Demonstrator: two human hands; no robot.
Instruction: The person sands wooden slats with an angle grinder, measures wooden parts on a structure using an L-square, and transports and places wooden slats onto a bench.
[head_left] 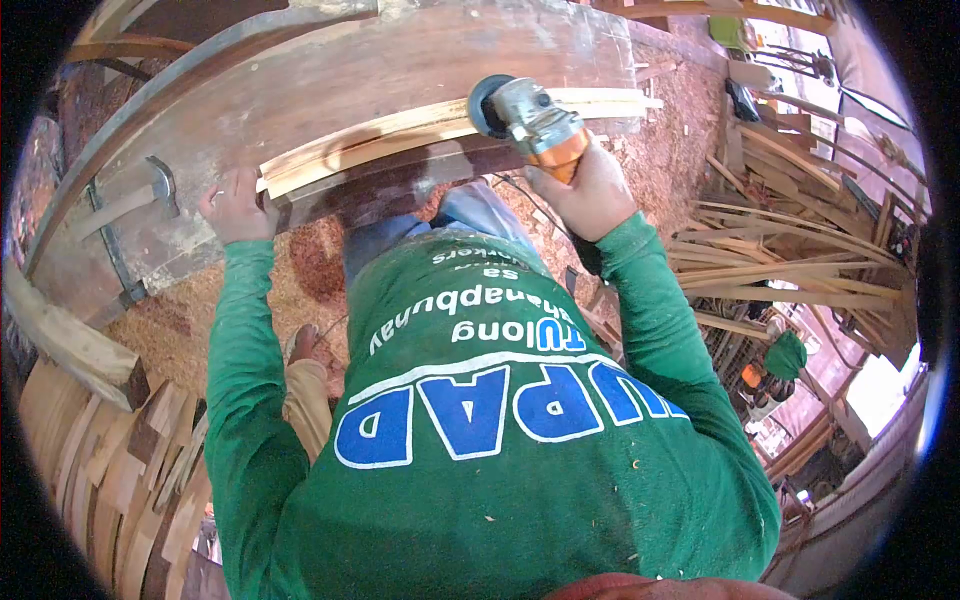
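Note:
My right hand (598, 192) is wrapped round the orange body of an angle grinder (545, 125). The grinder's dark round disc (490, 105) faces left and overlaps a pale, slightly curved wooden strip (375, 142) in this view. That strip lies lengthwise along the near side of the workbench (330, 75). At its left end my left hand (238, 207) has its fingers curled over the strip's tip and the bench edge. A claw hammer (162, 187) rests on the bench to the left of this hand.
Curved wooden strips (790, 265) are piled on the right. Cut boards (110, 480) stack at the lower left, below a thick timber (85, 345). A long curved piece (140, 115) spans the bench's left part. Wood shavings (665, 150) cover the floor.

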